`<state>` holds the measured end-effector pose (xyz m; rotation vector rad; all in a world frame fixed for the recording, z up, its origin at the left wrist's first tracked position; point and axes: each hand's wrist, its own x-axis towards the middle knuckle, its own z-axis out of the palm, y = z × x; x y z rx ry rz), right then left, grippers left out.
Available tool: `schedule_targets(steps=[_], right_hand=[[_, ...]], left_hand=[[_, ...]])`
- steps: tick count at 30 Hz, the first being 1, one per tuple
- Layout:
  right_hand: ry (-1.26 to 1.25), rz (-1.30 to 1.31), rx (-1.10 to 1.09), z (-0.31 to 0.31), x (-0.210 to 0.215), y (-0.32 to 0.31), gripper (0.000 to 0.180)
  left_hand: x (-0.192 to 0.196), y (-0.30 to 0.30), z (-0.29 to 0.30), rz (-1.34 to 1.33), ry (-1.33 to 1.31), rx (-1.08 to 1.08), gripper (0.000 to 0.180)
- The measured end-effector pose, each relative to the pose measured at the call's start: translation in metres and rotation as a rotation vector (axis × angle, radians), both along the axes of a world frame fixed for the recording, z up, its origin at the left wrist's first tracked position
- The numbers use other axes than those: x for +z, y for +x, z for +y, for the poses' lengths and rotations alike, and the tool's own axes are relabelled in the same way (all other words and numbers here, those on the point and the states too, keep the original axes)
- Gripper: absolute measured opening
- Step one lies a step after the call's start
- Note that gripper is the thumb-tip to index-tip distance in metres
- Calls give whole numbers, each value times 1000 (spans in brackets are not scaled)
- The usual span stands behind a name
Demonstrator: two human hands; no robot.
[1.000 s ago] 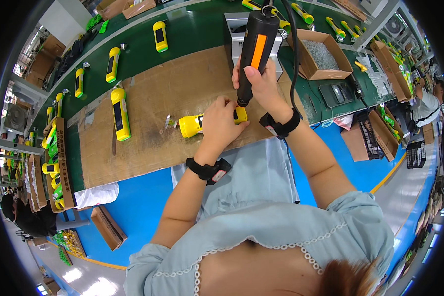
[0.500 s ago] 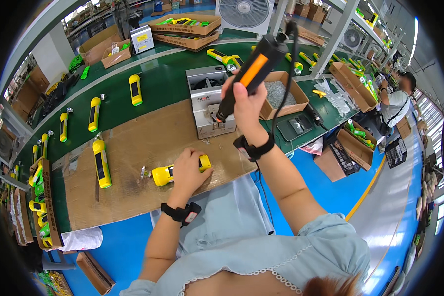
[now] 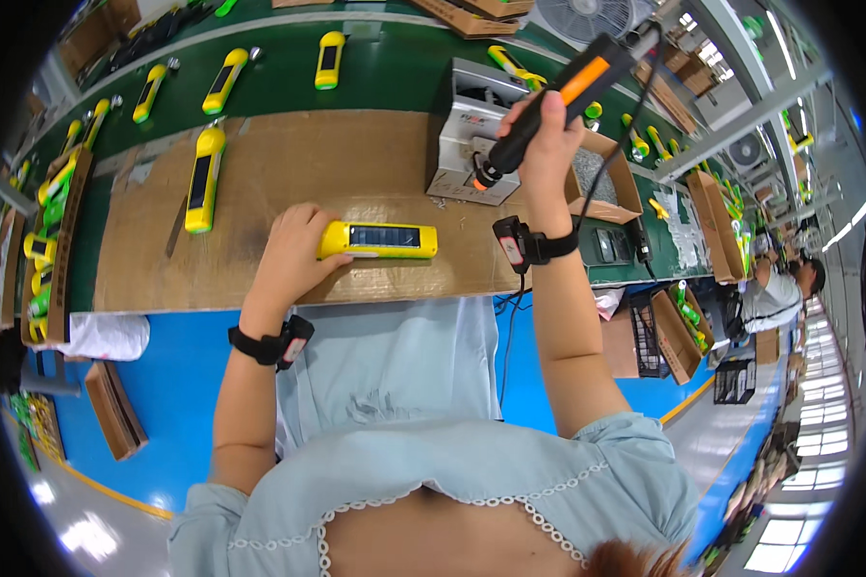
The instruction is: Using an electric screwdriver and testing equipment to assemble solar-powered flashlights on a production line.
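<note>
On the cardboard sheet (image 3: 260, 168), a yellow flashlight (image 3: 380, 252) lies crosswise with its dark solar panel facing up. My left hand (image 3: 296, 248) is closed around its left end, hiding that end. My right hand (image 3: 546, 144) grips a black electric screwdriver (image 3: 553, 101) with an orange stripe, held tilted above the table. The screwdriver's tip points down and left, close to the front of a grey metal screw feeder (image 3: 457, 144). Whether the tip touches the feeder I cannot tell. Another yellow flashlight (image 3: 203, 183) lies on the cardboard to the left.
Several yellow flashlights lie along the green table (image 3: 284, 72) behind. A cardboard box (image 3: 625, 188) of small parts stands right of the feeder, with a dark tray (image 3: 611, 246) nearby. At left is a box (image 3: 63, 260) of flashlights. A cable hangs from the screwdriver. A co-worker (image 3: 777, 298) is far right.
My left hand has shifted from the flashlight's right part to its left end, and the flashlight now lies straighter with its panel up. The screwdriver stays by the feeder. The view has shifted.
</note>
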<state>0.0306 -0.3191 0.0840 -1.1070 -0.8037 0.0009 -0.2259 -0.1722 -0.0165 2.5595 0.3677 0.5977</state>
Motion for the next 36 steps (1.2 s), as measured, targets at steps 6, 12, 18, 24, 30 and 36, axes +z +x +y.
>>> schedule_targets(steps=[6,12,18,24,30,36], right_hand=[[58,15,67,0,0,-37,55],[138,61,315,16,-13,-73,51],[163,-106,98,14,-6,-51,48],[224,-129,-147,4,6,3,36],[40,-167,-150,12,-4,9,29],[-28,-38,43,8,-8,0,41]], left_hand=[[-11,7,-20,-39,39,17,44],[-29,32,-42,-139,-1,-4,49],[-29,31,-46,-138,-2,45,48],[-26,29,-50,-160,-4,60,47],[-21,27,-53,-136,7,87,46],[-22,27,-50,-140,-7,69,46]])
